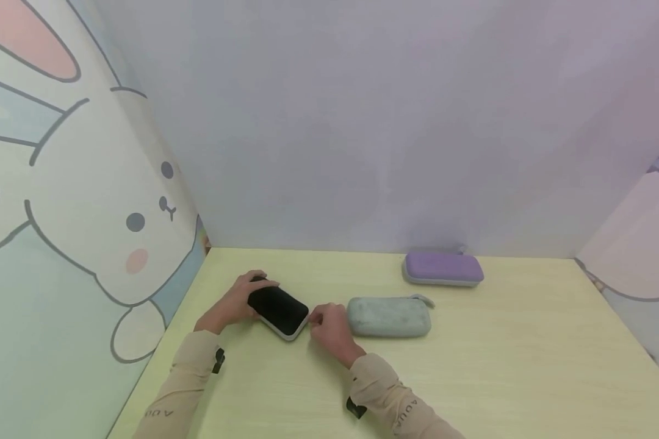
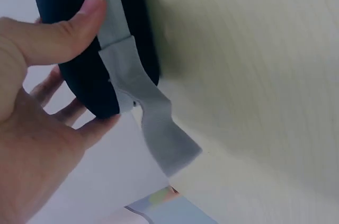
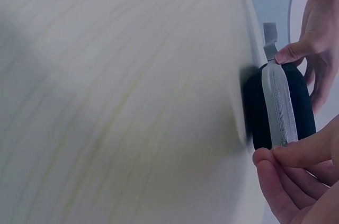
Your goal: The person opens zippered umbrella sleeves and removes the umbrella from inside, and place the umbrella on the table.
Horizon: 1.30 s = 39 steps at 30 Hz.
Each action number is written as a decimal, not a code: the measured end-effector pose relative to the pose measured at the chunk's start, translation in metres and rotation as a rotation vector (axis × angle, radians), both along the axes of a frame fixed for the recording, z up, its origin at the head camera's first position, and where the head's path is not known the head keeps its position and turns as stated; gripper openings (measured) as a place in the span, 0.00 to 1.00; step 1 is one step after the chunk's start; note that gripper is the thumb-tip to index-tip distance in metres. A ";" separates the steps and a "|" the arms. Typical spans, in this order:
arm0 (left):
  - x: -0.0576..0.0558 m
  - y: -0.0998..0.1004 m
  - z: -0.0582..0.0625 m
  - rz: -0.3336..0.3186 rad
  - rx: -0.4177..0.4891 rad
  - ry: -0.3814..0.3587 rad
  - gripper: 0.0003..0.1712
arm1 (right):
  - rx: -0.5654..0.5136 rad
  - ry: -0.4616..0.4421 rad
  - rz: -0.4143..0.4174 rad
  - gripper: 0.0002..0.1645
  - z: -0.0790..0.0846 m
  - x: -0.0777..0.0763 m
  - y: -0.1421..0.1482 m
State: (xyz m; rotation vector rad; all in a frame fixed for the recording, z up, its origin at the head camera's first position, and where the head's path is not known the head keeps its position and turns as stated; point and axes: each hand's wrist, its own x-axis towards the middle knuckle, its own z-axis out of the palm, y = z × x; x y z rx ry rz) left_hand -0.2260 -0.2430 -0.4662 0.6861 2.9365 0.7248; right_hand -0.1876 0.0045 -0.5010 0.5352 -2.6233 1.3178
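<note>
A black zippered case [image 1: 277,310] with a light grey zipper band lies toward the left of the table. My left hand [image 1: 238,302] holds its far-left end; in the left wrist view the thumb presses the grey band, and a grey fabric tab [image 2: 159,128] hangs from that end. At the near-right end of the case is my right hand [image 1: 332,329]. In the right wrist view, its thumb and forefinger pinch together at the end of the zipper [image 3: 280,102], on the zipper pull, which the fingertips mostly hide. The zipper looks closed along the visible side.
Just right of my right hand lies a grey-green case [image 1: 388,317] with a tab at its upper right corner. Farther back stands a purple case [image 1: 443,268] near the rear wall. The pale yellow table [image 1: 527,366] meets a rabbit-printed wall [image 1: 88,213] on the left.
</note>
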 end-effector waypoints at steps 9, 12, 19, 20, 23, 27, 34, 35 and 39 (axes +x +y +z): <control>-0.007 -0.009 -0.005 -0.046 0.021 -0.011 0.44 | -0.016 -0.047 -0.035 0.12 0.000 0.001 -0.001; -0.007 -0.012 -0.004 -0.056 0.026 -0.013 0.45 | -0.025 -0.052 -0.051 0.12 0.000 0.001 0.000; -0.003 -0.017 -0.003 -0.021 0.058 -0.071 0.44 | -0.037 -0.029 -0.059 0.11 0.002 0.002 0.000; -0.003 -0.017 -0.003 -0.016 0.059 -0.076 0.44 | -0.037 -0.026 -0.059 0.11 0.002 0.002 0.000; -0.002 -0.017 -0.002 -0.008 0.053 -0.075 0.44 | -0.033 -0.020 -0.060 0.12 0.002 0.002 0.000; 0.000 -0.017 -0.001 0.008 0.074 -0.075 0.44 | -0.001 -0.021 -0.066 0.14 0.003 0.004 -0.001; 0.003 -0.017 -0.004 0.039 0.109 -0.070 0.43 | 0.031 -0.012 -0.049 0.15 0.003 0.009 -0.001; 0.003 -0.018 -0.005 0.044 0.116 -0.069 0.43 | 0.032 -0.010 -0.044 0.15 0.002 0.010 -0.001; 0.005 -0.021 -0.008 0.052 0.127 -0.059 0.43 | 0.020 -0.010 -0.029 0.15 0.000 0.012 -0.002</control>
